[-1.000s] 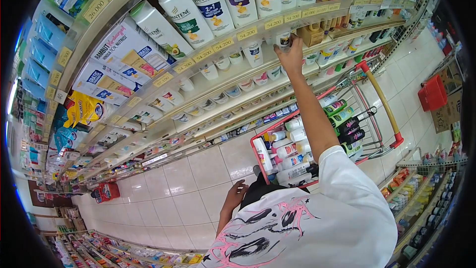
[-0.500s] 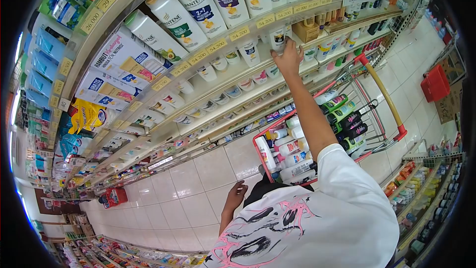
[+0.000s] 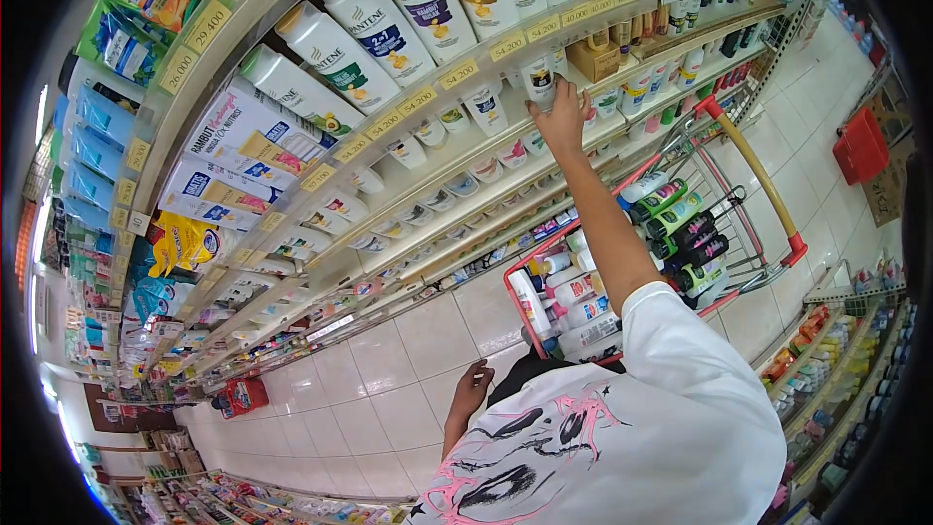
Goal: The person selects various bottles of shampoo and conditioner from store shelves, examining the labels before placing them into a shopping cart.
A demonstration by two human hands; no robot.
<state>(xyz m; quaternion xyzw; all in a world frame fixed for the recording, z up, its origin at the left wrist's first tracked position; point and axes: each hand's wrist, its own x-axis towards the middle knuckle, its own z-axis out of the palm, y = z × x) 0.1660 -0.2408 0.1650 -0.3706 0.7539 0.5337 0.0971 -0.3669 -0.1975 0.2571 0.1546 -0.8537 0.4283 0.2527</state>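
My right hand (image 3: pixel 559 117) reaches up to the shelf, its thumb and fingers closed round the lower end of a small white bottle (image 3: pixel 537 78) with a dark label. That bottle stands under the yellow price strip (image 3: pixel 501 47), beside another white bottle (image 3: pixel 485 109). Above the strip, large white Pantene bottles (image 3: pixel 425 2) form a row. My left hand (image 3: pixel 471 387) hangs low near the front of the shirt, empty, its fingers loosely bent and apart.
A shopping cart (image 3: pixel 755 165) with a yellow handle, loaded with several bottles, stands at the right below my arm. Farther right is a red basket (image 3: pixel 861 146). Another red basket (image 3: pixel 243 396) sits on the tiled floor at the lower left. More shelves (image 3: pixel 826 379) line the lower right.
The view has shifted slightly, so the shelf bottles appear a little lower and the cart a little farther right. My right hand stays at the small white bottle; my left hand still hangs low.
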